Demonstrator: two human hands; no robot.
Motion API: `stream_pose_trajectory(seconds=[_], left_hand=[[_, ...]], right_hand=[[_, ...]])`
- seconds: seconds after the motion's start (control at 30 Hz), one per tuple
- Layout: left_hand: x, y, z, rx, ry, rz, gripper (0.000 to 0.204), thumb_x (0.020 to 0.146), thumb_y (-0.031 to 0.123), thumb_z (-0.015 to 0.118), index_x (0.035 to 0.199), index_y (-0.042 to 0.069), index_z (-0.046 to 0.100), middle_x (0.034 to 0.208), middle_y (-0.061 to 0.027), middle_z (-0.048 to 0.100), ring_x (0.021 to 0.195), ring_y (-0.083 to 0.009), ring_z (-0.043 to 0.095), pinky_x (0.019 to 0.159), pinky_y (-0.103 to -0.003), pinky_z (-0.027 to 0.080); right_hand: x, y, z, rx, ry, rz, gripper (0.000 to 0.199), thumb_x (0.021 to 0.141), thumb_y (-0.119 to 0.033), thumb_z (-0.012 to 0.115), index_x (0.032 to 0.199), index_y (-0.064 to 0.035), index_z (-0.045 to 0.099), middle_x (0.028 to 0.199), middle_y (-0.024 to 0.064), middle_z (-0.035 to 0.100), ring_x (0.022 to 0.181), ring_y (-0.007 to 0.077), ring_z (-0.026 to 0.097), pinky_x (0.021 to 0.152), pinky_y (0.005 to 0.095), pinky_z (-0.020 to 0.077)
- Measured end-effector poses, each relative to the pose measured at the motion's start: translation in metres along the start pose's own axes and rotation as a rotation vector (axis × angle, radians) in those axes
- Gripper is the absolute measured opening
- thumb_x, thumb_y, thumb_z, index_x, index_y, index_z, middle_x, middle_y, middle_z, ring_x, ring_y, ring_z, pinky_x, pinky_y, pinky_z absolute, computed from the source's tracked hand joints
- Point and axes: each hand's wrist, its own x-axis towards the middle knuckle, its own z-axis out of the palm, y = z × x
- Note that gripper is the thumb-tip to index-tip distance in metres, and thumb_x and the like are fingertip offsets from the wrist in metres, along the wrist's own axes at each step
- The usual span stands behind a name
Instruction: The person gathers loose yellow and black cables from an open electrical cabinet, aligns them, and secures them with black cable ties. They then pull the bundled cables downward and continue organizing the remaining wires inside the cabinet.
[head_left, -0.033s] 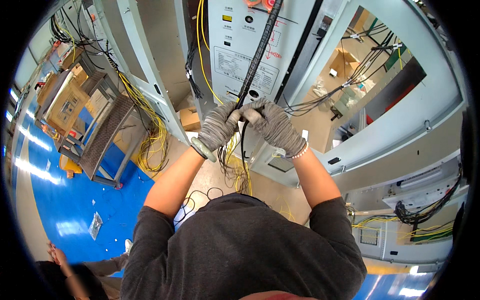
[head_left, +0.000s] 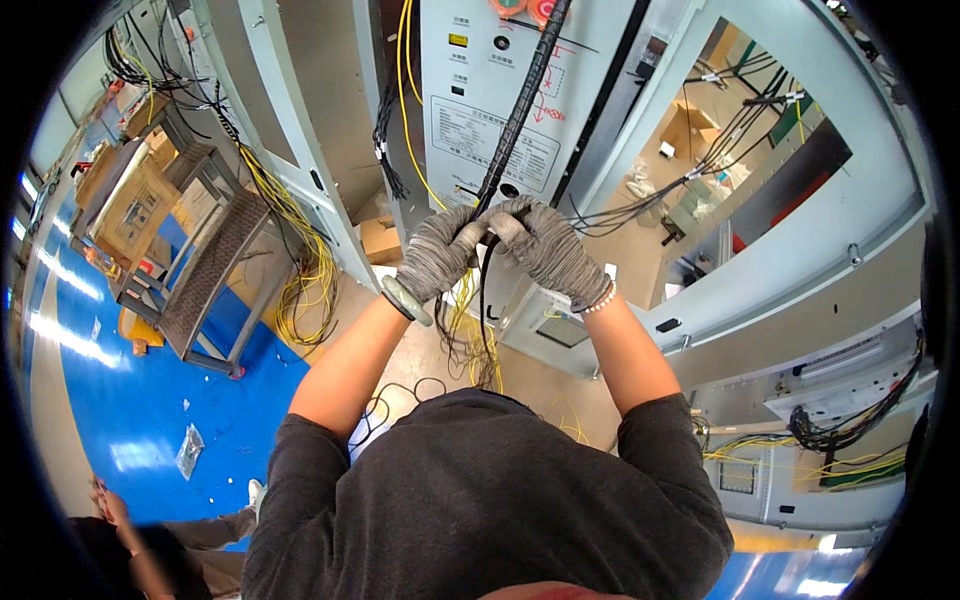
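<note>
Here, left hand (head_left: 436, 254): clad in grey knit, its fingers drawn narrow on the lower stretch of the black spiral-wrapped cable bundle (head_left: 523, 110).
Right hand (head_left: 548, 250): clad alike, just beside the left, thumb and fingertips pinched in on that same stretch; the exact grip is hidden.
Hanging black cable (head_left: 485, 285): slim and unwrapped below the hands, near thin yellow wires (head_left: 463, 290); if it belongs to the bundle, covering seems left to do here.
Bundle position: lower stretch between the hands, the rest rising in front of the pale grey cabinet panel (head_left: 475, 65).
Wrapped length: ribbed from the top edge down almost to the fingers, so that portion looks done; how it finishes under them cannot be told.
Bundle's long axis: a slant up and away, leaning right; the lower part points toward the wearer, while the far end lies out of view.
</note>
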Motion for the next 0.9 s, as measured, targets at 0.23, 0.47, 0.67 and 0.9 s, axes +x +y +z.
stream_pose_trajectory(seconds=[0.23, 0.47, 0.67, 0.9], left_hand=[[-0.005, -0.004, -0.017, -0.064, -0.127, 0.033, 0.028, 0.087, 0.019, 0.058, 0.109, 0.001, 0.055, 0.084, -0.0021, 0.057, 0.073, -0.0090, 0.051, 0.064, -0.025, 0.045], [-0.017, 0.010, -0.004, -0.045, -0.013, 0.056, 0.024, 0.089, 0.019, 0.054, 0.102, -0.002, 0.055, 0.083, -0.0075, 0.059, 0.078, -0.0135, 0.057, 0.075, -0.028, 0.046], [-0.010, 0.000, -0.006, -0.013, -0.048, 0.108, 0.022, 0.089, 0.018, 0.054, 0.101, 0.000, 0.054, 0.083, -0.0096, 0.061, 0.081, -0.0152, 0.059, 0.076, -0.030, 0.047], [-0.010, 0.001, -0.006, -0.066, -0.043, 0.087, 0.027, 0.089, 0.020, 0.054, 0.109, 0.001, 0.055, 0.086, -0.0103, 0.063, 0.074, -0.0139, 0.060, 0.074, -0.029, 0.048]], right_hand=[[0.013, -0.005, 0.015, -0.042, 0.046, 0.085, 0.030, 0.087, -0.031, 0.053, 0.086, -0.0030, 0.064, 0.067, 0.0100, 0.062, 0.057, 0.0175, 0.061, 0.052, 0.0294, 0.0492], [0.020, -0.028, -0.006, -1.078, -0.183, -0.177, 0.018, 0.084, -0.027, 0.049, 0.091, -0.0138, 0.059, 0.068, 0.0114, 0.059, 0.069, 0.0291, 0.062, 0.057, 0.0400, 0.0483], [0.023, -0.032, -0.003, -1.025, -0.082, -0.098, 0.040, 0.087, -0.045, 0.046, 0.088, -0.0077, 0.060, 0.076, 0.0144, 0.063, 0.074, 0.0314, 0.062, 0.066, 0.0416, 0.0479], [0.025, -0.025, 0.000, -0.704, -0.094, -0.156, 0.041, 0.088, -0.043, 0.045, 0.088, -0.0057, 0.062, 0.072, 0.0151, 0.062, 0.072, 0.0325, 0.061, 0.068, 0.0413, 0.0470]])
